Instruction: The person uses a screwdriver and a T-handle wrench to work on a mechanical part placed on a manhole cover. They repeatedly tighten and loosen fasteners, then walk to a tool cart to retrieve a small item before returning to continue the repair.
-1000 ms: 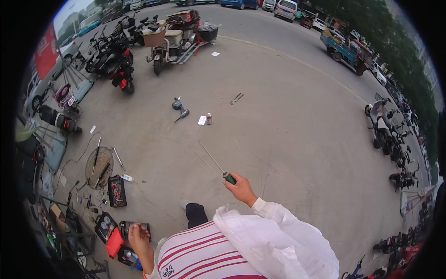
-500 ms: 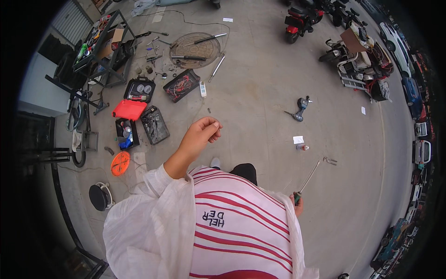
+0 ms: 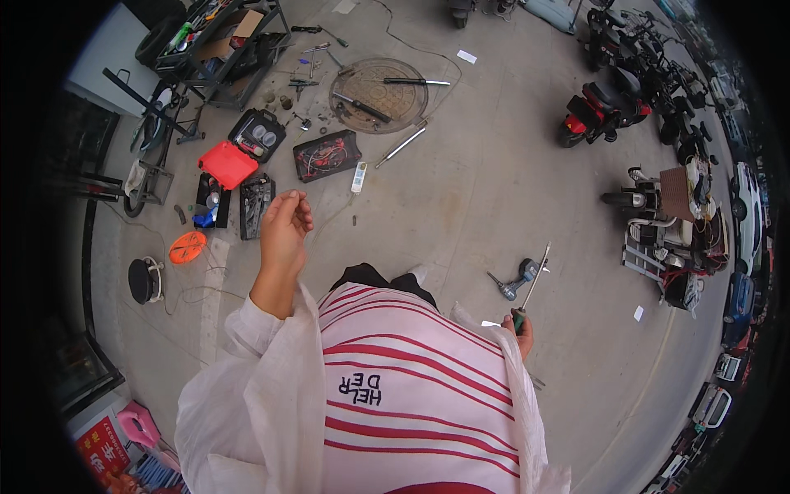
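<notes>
Screwdriver (image 3: 532,284) gripped in right hand (image 3: 520,328); left hand (image 3: 284,230) seemingly empty.

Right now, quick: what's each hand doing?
Left hand: raised, fingers loosely curled, holding nothing that shows.
Right hand: closed on a long green-handled screwdriver.

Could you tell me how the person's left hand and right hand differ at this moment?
The right hand is low beside the striped shirt, closed around a long screwdriver; the left hand is raised out front and appears to hold nothing. The right hand is mostly hidden by its white sleeve; the left hand is fully visible, fingers loosely curled. Both are bare.
</notes>
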{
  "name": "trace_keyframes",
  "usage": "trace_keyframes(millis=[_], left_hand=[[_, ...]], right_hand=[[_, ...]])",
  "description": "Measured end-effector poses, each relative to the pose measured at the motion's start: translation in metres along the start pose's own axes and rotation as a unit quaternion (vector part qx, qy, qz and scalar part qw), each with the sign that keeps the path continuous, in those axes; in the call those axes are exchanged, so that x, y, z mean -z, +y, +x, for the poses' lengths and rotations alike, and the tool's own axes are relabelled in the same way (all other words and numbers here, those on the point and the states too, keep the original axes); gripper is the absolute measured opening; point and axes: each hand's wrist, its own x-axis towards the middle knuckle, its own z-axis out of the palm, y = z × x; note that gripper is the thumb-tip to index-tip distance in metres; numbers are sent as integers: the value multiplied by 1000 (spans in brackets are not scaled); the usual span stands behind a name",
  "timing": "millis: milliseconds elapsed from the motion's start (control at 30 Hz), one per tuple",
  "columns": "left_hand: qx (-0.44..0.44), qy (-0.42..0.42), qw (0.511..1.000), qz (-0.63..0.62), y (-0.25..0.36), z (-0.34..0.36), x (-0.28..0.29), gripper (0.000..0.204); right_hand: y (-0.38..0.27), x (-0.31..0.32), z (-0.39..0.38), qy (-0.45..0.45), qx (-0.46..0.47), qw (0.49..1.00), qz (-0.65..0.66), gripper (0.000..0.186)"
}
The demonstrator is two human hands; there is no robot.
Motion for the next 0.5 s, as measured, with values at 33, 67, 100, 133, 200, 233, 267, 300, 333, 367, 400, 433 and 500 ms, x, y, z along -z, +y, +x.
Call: trace_keyframes(millis=[33,67,100,133,200,233,267,300,333,367,400,433,500], left_hand=[[-22,7,1000,-6,1,4,-13,15],[-42,17,999,-11,2,4,-22,15],[-61,22,998,-18,1,9,-33,15],[-60,43,997,-23,1,11,-40,15],[-68,96,993,-33,-4,19,-42,14],[-73,121,989,-35,-7,23,-43,14],[-68,159,984,-41,-11,29,-43,14],[-61,190,979,-51,-18,38,-44,14],[-52,221,972,-60,-26,50,-50,14],[-46,233,969,-70,-29,63,-61,14],[-40,244,966,-79,-31,77,-73,15],[-34,254,963,-88,-33,94,-85,15],[-29,255,960,-112,-35,134,-114,15]], right_hand=[[-16,-3,31,-31,5,999,-16,17],[-35,-9,61,-65,12,997,-30,19],[-51,-15,92,-86,21,995,-38,20],[-66,-22,121,-107,30,993,-45,20],[-90,-42,178,-138,43,988,-53,21],[-102,-57,202,-154,51,985,-65,22],[-116,-77,221,-170,60,980,-78,22],[-129,-93,240,-179,73,977,-94,23],[-132,-106,265,-199,68,973,-94,24],[-141,-121,283,-217,63,970,-93,24],[-151,-138,298,-235,57,966,-93,24],[-159,-154,312,-251,50,962,-93,24],[-180,-178,338,-259,40,956,-133,25]])
